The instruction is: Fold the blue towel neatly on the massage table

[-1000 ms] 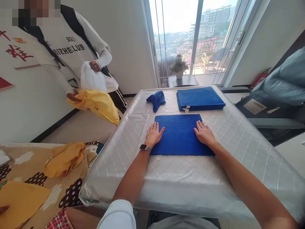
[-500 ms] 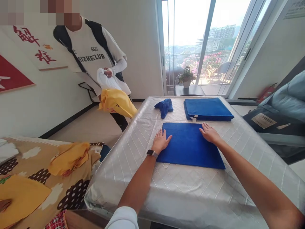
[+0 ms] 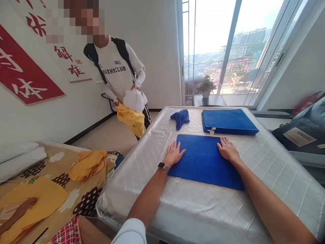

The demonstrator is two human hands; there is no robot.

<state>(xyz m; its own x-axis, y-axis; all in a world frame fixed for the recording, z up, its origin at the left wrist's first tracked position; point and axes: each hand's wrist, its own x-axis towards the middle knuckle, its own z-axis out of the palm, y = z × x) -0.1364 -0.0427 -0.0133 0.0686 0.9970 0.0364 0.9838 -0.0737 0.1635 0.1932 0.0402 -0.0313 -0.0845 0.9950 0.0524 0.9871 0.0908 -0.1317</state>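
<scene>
A blue towel [image 3: 204, 162] lies flat and squared on the silver-covered table [image 3: 193, 210]. Across its left edge rests my left hand [image 3: 174, 154], fingers spread, with a watch on the wrist. My right hand [image 3: 228, 149] lies flat over the towel's upper right corner, its fingers stretched out. A small pale tag shows under the near left edge. Just beyond, a stack of folded blue towels [image 3: 230, 120] sits at the table's far side. To its left is a crumpled blue cloth [image 3: 180, 118].
At the left, a person [image 3: 119, 71] stands holding a yellow cloth [image 3: 132, 118] and a white bundle [image 3: 134, 100]. Yellow cloths [image 3: 87, 164] lie on a patterned bed cover, where another person's hand [image 3: 27, 205] rests. A chair with a potted plant [image 3: 207, 86] stands by the window.
The view has swung left and up slightly. Both my hands stay on the towel. The standing person has drawn the yellow cloth and white bundle together. Another person's arm shows more at lower left.
</scene>
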